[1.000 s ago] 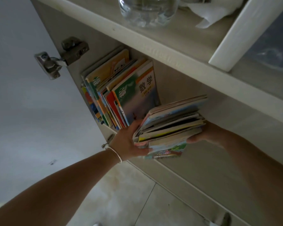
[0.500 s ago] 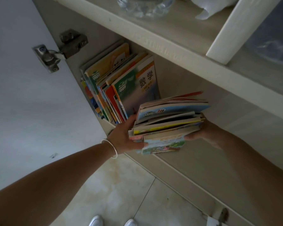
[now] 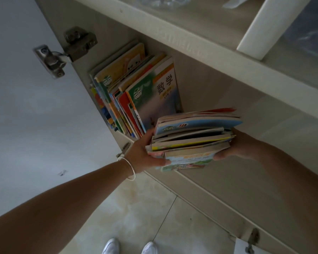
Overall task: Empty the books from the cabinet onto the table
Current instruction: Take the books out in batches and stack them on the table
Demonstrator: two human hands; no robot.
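So from my feed, both hands were clamped on one stack of books [image 3: 193, 140]; left hand [image 3: 145, 154] gripped its 9 o'clock end with the thumb curled under, right hand [image 3: 235, 145] held the 3 o'clock end; the stack sat just outside the open cabinet [image 3: 173, 43]; at 11 o'clock from it the remaining books [image 3: 136, 96] stood leaning inside against the cabinet wall; door hinge [image 3: 66, 52] further out at 10 o'clock; white shoes [image 3: 130, 246] at 6 on the tile floor [image 3: 136, 208]

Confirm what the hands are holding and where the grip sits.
A stack of books, held between both hands: left hand on its left end, right hand on its right end.
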